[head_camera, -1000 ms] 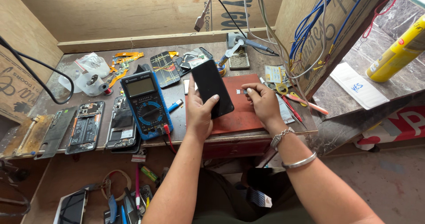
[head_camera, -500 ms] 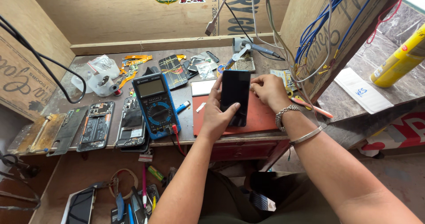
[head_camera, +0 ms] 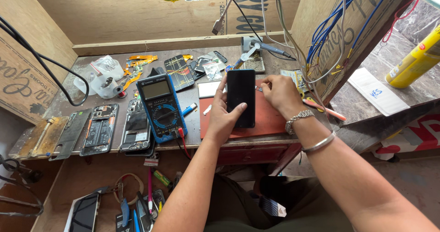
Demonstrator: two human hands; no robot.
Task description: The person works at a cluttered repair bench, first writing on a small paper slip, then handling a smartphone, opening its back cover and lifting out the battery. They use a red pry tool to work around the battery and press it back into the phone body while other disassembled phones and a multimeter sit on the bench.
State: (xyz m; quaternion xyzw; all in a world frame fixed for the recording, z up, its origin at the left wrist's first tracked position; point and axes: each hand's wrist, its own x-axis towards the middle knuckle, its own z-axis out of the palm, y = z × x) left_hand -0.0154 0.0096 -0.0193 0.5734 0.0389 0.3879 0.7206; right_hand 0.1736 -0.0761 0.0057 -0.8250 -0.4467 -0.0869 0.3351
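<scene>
Now my left hand [head_camera: 222,117] has raised the black phone [head_camera: 241,98] upright, fingers clasped around it; my right hand [head_camera: 279,93], curled, moved behind its edge.

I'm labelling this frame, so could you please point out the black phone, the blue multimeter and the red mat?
black phone [head_camera: 241,97], head view, middle of its dark screen
blue multimeter [head_camera: 160,108], head view, just above its dial
red mat [head_camera: 268,120], head view, bare part right of the phone

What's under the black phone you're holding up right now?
Beneath the black phone, held in the left hand, lies a red work mat on the bench. The right hand rests beside it. Whatever sits on the mat directly behind the phone is covered.
</scene>
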